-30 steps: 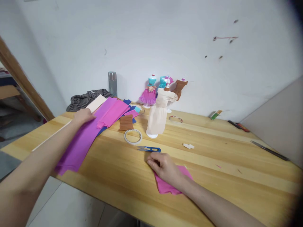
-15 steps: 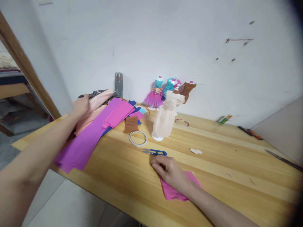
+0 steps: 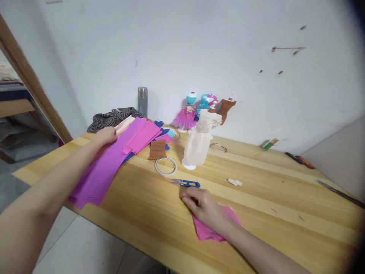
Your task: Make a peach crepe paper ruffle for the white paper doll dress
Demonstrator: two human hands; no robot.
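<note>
My left hand is closed on a pale peach crepe paper sheet at the left of the pile; its fingertips are partly hidden. Beside it lie a long purple crepe paper sheet and a folded bright pink one. My right hand rests on the table with its fingers curled in, and I see nothing in them. Under its wrist lies a small pink paper piece. Just beyond its knuckles are blue-handled thread snips. A small dress form in a cream dress stands behind them.
A tape roll and a brown piece lie mid-table. More dressed forms stand by the wall, near a grey flask. Striped cloth is bunched at back left. Scissors lie at the right edge.
My left hand has come down and to the right, lowering the peach sheet beside the purple one. More of the striped cloth shows. My right hand has stayed in place.
</note>
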